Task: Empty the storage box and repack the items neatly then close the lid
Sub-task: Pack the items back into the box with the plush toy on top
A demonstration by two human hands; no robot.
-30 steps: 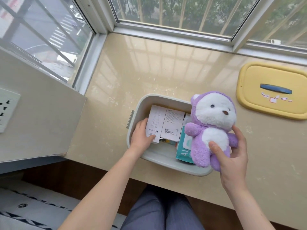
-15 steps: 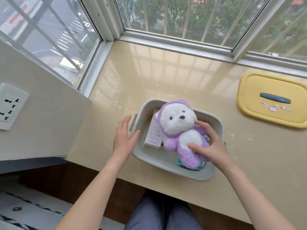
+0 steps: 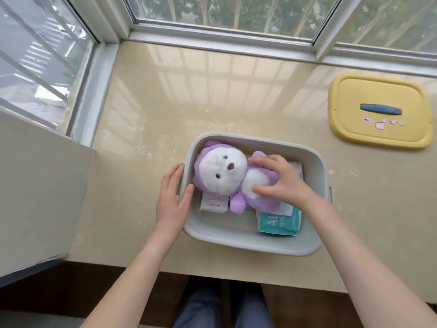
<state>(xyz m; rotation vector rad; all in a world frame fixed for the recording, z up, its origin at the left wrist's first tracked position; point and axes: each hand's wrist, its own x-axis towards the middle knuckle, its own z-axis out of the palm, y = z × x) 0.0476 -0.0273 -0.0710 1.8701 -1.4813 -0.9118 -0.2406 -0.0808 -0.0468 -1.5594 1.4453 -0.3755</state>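
Note:
A grey storage box [image 3: 238,242] stands on the beige windowsill near its front edge. Inside it a purple and white plush toy [image 3: 224,171] lies on its back, head to the left, on top of white cartons [image 3: 214,204] and a teal wipes pack [image 3: 280,223]. My right hand [image 3: 281,181] rests on the toy's belly, fingers curled over it. My left hand [image 3: 172,197] is pressed against the box's left wall, thumb over the rim. The yellow lid [image 3: 380,112] with a blue handle lies flat on the sill at the far right.
Window frames [image 3: 222,36] run along the back and left of the sill. A beige wall panel [image 3: 40,192] juts out on the left. The sill's front edge [image 3: 165,268] drops to my legs below.
The toy has come down from the air into the box and now lies flatter, head to the left. My left hand let go of the cartons and moved to the box's left wall.

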